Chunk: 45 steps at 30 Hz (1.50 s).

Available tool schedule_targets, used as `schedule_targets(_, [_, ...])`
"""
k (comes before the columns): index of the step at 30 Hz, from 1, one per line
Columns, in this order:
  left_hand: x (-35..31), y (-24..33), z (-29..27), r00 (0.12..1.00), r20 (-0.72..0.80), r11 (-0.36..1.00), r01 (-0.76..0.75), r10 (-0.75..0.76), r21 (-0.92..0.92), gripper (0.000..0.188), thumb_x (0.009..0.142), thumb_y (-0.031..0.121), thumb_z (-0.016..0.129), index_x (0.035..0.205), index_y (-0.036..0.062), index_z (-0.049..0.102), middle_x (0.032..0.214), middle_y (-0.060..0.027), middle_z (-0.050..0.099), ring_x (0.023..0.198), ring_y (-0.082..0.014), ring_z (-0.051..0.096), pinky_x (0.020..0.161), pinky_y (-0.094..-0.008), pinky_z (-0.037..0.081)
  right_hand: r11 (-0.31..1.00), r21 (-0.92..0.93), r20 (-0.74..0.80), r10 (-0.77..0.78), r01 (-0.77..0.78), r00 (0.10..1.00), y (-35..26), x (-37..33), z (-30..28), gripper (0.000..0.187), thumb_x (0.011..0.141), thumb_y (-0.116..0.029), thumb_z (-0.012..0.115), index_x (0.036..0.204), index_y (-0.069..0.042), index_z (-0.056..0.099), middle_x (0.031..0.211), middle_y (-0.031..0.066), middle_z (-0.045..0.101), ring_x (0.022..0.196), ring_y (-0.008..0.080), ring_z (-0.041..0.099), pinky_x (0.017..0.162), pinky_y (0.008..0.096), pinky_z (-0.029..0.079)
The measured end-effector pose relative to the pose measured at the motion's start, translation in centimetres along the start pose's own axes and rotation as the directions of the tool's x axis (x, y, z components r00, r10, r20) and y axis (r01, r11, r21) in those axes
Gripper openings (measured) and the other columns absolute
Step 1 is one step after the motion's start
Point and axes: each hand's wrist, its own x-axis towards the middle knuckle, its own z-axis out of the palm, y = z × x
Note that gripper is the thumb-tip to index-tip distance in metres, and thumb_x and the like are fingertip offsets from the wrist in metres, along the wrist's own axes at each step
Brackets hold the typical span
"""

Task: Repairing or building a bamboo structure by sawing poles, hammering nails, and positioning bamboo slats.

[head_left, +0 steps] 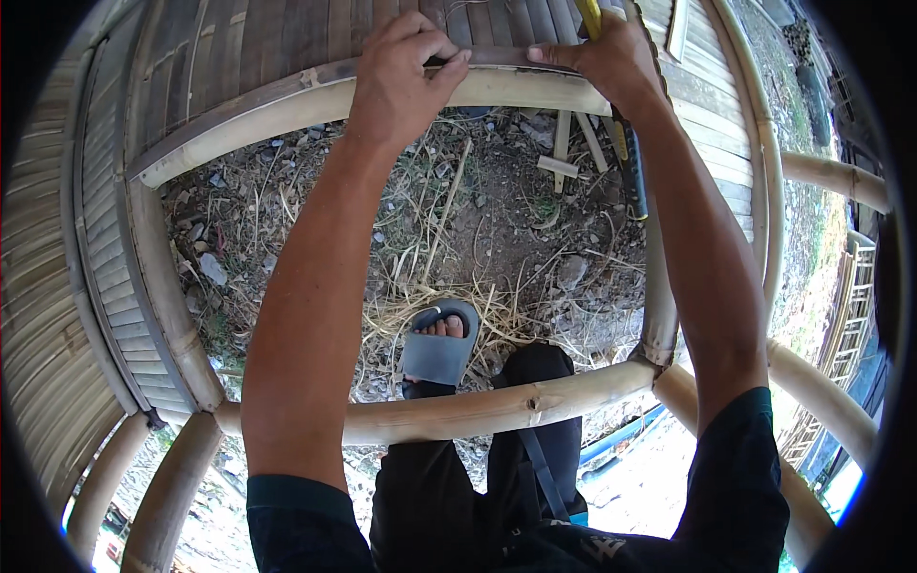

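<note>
A thin brown bamboo strip point(506, 57) lies along the edge of the slatted bamboo platform point(287, 38), over a thick pale bamboo beam point(525, 88). My left hand point(406, 72) is closed at the strip's left part, thumb and forefinger pinched together. My right hand point(616, 62) presses its thumb on the strip's right part, with its other fingers curled and partly hidden. A yellow piece point(589, 14) shows beside its knuckles. Below that wrist hangs a tool with a yellow, black and blue handle point(630, 172), partly covered by my forearm.
A bamboo pole point(497, 411) crosses in front of my legs. On the littered ground, my sandalled foot point(439, 344) stands among straw and shavings. Wood offcuts point(564, 162) lie under the beam. Bamboo posts point(172, 296) and slatted walls point(38, 239) frame the left side.
</note>
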Motion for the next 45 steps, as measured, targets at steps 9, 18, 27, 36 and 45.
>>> schedule_targets(9, [-2.6, 6.6, -2.3, 0.976, 0.003, 0.934, 0.209, -0.218, -0.29, 0.026, 0.094, 0.012, 0.081, 0.12, 0.0102, 0.079, 0.125, -0.013, 0.071, 0.122, -0.0242, 0.065, 0.105, -0.0372, 0.05, 0.951, 0.057, -0.036, -0.302, 0.303, 0.953, 2.6, 1.6, 1.2, 0.083, 0.061, -0.064, 0.098, 0.096, 0.007, 0.072, 0.087, 0.0199, 0.076, 0.085, 0.0314, 0.077, 0.078, 0.0419, 0.059])
schedule_targets(18, [-3.9, 25.5, -8.7, 1.0, -0.021, 0.424, -0.015, -0.009, -0.905, 0.006, 0.086, 0.01, 0.085, 0.086, 0.006, 0.082, 0.091, -0.0119, 0.077, 0.084, -0.0217, 0.072, 0.074, -0.0339, 0.056, 0.936, 0.162, 0.019, -0.321, 0.314, 0.947, 3.6, 2.9, 1.2, 0.095, 0.058, -0.064, 0.1, 0.107, 0.01, 0.069, 0.088, 0.022, 0.074, 0.086, 0.0321, 0.076, 0.079, 0.0426, 0.059])
schedule_targets(27, [-4.0, 25.8, -9.4, 0.996, 0.081, 0.413, 0.085, -0.027, -0.907, 0.01, 0.087, 0.012, 0.084, 0.088, 0.0021, 0.081, 0.093, -0.015, 0.078, 0.08, -0.0216, 0.072, 0.076, -0.0344, 0.059, 0.925, 0.193, 0.061, -0.344, 0.327, 0.937, 3.0, 2.8, 0.5, 0.096, 0.059, -0.066, 0.099, 0.108, 0.011, 0.068, 0.088, 0.0211, 0.074, 0.086, 0.0314, 0.076, 0.079, 0.043, 0.059])
schedule_targets(36, [-5.5, 25.4, -9.6, 0.971, 0.17, 0.299, 0.214, -0.167, -0.93, 0.018, 0.079, 0.0, 0.09, 0.077, -0.0042, 0.073, 0.095, -0.023, 0.078, 0.071, -0.0255, 0.076, 0.051, -0.0294, 0.058, 0.925, 0.148, -0.049, -0.346, 0.349, 0.937, 3.6, 3.0, 1.4, 0.082, 0.055, -0.066, 0.099, 0.085, 0.004, 0.069, 0.082, 0.0195, 0.075, 0.082, 0.0347, 0.077, 0.08, 0.0435, 0.059])
schedule_targets(45, [-7.1, 15.6, -4.4, 0.876, 0.052, 0.322, 0.231, -0.48, -0.918, 0.016, 0.101, -0.003, 0.069, 0.117, -0.0036, 0.067, 0.105, -0.0155, 0.073, 0.084, -0.019, 0.07, 0.067, -0.0316, 0.058, 0.93, 0.17, -0.035, -0.324, 0.325, 0.946, 4.0, 2.9, 1.2, 0.08, 0.058, -0.061, 0.1, 0.09, 0.005, 0.069, 0.084, 0.0185, 0.074, 0.083, 0.0323, 0.076, 0.078, 0.0431, 0.058])
